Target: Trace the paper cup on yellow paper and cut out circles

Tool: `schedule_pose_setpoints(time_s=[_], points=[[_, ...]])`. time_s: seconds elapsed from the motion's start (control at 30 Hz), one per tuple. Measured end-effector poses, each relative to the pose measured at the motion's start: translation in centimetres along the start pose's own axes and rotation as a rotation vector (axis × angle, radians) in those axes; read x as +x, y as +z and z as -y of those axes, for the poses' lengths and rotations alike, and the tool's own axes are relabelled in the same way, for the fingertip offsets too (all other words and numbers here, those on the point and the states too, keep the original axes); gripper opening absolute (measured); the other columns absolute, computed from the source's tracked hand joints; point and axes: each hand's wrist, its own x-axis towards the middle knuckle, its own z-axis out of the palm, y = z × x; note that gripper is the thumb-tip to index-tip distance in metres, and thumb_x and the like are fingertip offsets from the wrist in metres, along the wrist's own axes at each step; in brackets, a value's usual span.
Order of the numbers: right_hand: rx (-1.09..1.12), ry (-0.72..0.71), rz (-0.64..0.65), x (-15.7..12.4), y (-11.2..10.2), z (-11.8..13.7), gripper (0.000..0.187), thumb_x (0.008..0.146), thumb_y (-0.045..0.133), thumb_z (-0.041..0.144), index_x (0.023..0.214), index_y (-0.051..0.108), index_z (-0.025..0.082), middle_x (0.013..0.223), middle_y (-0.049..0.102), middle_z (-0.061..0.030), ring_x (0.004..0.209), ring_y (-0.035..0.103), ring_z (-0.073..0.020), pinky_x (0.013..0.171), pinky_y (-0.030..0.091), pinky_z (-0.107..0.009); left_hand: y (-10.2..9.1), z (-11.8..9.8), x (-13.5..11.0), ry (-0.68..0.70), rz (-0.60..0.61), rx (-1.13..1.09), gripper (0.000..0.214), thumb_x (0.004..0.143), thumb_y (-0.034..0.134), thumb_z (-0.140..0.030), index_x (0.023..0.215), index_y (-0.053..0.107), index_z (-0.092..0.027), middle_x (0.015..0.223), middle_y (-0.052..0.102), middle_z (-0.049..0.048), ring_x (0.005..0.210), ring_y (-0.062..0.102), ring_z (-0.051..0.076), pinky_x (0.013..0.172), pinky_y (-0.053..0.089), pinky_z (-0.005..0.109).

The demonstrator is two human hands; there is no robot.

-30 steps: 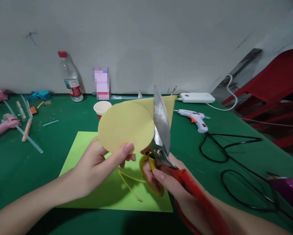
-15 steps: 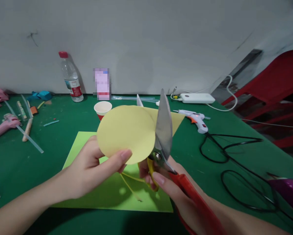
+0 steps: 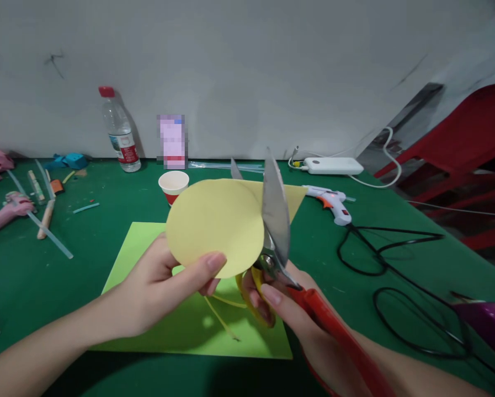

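My left hand pinches the lower edge of a pale yellow paper disc and holds it up above a light green sheet on the green table. My right hand grips large scissors with red and yellow handles. Their blades stand apart at the disc's right edge, where an uncut yellow corner still hangs on. Thin yellow offcuts lie on the green sheet below.
A white glue gun and black cable loops lie to the right, a white power bank behind. A paper cup, water bottle, pink glue guns and glue sticks sit at left. A red chair stands far right.
The scissor blades have opened and shifted along the disc's right edge. The disc has turned slightly in my left hand, and the yellow corner has dropped lower.
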Motion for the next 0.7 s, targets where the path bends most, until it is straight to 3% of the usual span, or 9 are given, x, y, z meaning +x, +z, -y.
schedule_pose_setpoints(time_s=[0.47,0.7], points=[[0.023,0.034,-0.010,-0.27,0.12,0.17,0.021,0.084,0.037,0.042,0.081,0.046,0.023,0.058,0.039,0.0050,0.049,0.034,-0.0124,0.047,0.029,-0.026,-0.05,-0.28,0.03,-0.008,-0.015,0.016,0.031,0.085,0.046,-0.024,0.056,0.051,-0.017,0.059,0.050,-0.0032,0.052,0.050,0.007,0.050,0.042,0.016],[-0.025,0.039,-0.035,0.08,0.12,0.63,0.016,0.082,0.038,0.039,0.080,0.044,0.024,0.058,0.039,0.0047,0.051,0.035,-0.0132,0.049,0.029,-0.026,-0.20,-0.27,-0.02,0.052,-0.042,0.048,0.030,0.085,0.046,-0.021,0.055,0.051,-0.017,0.057,0.051,-0.0046,0.050,0.050,0.006,0.048,0.041,0.016]])
